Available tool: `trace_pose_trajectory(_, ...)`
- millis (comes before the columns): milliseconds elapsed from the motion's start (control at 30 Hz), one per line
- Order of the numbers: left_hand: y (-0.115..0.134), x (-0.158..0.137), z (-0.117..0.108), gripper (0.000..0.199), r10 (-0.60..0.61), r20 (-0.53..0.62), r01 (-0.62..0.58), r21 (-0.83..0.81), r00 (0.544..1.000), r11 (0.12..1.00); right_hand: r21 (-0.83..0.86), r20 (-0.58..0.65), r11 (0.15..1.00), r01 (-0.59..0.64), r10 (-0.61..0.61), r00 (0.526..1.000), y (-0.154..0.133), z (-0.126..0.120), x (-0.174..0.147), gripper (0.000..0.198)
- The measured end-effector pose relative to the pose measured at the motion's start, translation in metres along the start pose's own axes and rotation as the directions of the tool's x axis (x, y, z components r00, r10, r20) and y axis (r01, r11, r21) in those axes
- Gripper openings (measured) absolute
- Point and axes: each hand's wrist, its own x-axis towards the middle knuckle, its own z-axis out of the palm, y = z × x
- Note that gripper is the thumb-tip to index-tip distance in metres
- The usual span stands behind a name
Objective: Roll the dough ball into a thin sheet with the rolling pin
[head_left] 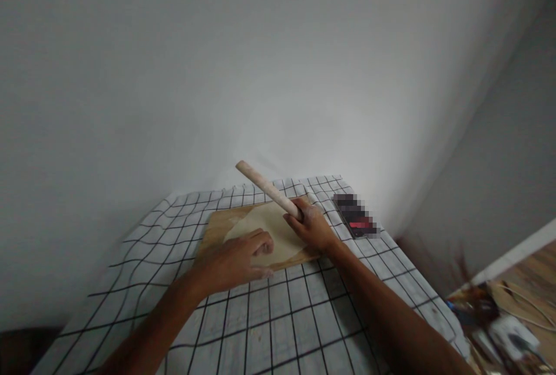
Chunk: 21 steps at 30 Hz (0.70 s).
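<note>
A thin, pale sheet of rolled dough (278, 227) lies on a wooden board (217, 225). My right hand (311, 223) is closed around one end of a wooden rolling pin (269, 188), which is raised at a slant above the board, its free end pointing up and to the left. At the dough's near left edge is my left hand (245, 256), with its fingers curled and apart from the thumb; nothing shows between them. Whether its fingertips touch the dough I cannot tell. My hands and the pin hide parts of the sheet.
A checked white cloth (269, 317) covers the table. A dark, partly blurred flat object (354, 218) lies right of the board. The wall (260, 73) rises directly behind the table. On the floor at the lower right are a pale cable (530, 308) and assorted items.
</note>
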Motion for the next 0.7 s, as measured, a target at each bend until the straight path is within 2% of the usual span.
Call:
trace_pose_trajectory(233,-0.018,0.0,0.001,0.028,-0.008,-0.036,0.006,-0.042,0.999,0.999,0.052,-0.012,0.997,0.053,-0.053,0.999,0.006,0.005,-0.001,0.029)
trace_pose_trajectory(433,-0.013,0.005,0.008,0.018,0.001,-0.096,-0.013,-0.129,0.995,0.992,0.064,-0.099,0.997,0.044,-0.038,0.994,0.002,-0.002,-0.001,0.023)
trace_pose_trajectory(567,-0.009,0.006,0.004,0.031,0.0,-0.195,-0.022,-0.112,0.981,0.993,0.155,-0.27,0.988,-0.008,0.05,0.961,0.0,-0.013,-0.001,0.025)
trace_pose_trajectory(633,-0.008,0.006,0.001,0.041,0.006,-0.278,-0.032,-0.091,0.961,0.995,0.194,-0.324,0.981,-0.032,0.095,0.941,0.0,-0.018,0.0,0.029)
trace_pose_trajectory(700,-0.01,0.005,-0.002,0.046,-0.014,-0.358,-0.04,-0.143,0.934,0.989,0.2,-0.366,0.979,-0.05,0.122,0.923,-0.002,-0.025,0.002,0.032)
